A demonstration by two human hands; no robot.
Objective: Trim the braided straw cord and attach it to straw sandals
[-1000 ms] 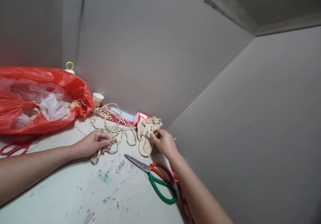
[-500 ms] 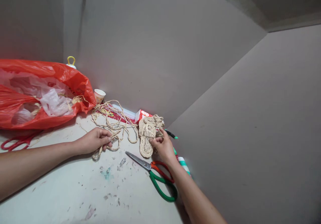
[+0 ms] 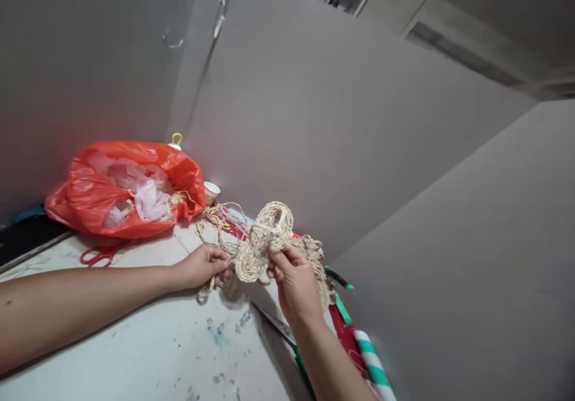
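A woven straw piece (image 3: 265,242), coiled and shaped like a shoe sole, is raised off the table and tilted. My right hand (image 3: 294,275) grips its lower right edge between thumb and fingers. Close by on the left, my left hand (image 3: 209,266) is closed in a pinch on a straw cord, near the piece's lower end. More loose straw cord (image 3: 215,218) lies tangled behind that hand. Other woven straw pieces (image 3: 317,260) lie to the right. Scissors (image 3: 276,323) rest on the table, their handles mostly hidden under my right forearm.
An orange-red plastic bag (image 3: 130,188) holding white plastic and straw stands at the left, with red-handled scissors (image 3: 99,256) before it. A paper cup (image 3: 211,192) is beside the bag. A green-and-white striped roll (image 3: 374,362) lies along the right edge, by the grey wall (image 3: 336,137).
My right hand has taken hold of the woven straw piece, lifted it and brought it left towards my left hand. The left hand keeps its pinch. The view has shifted.
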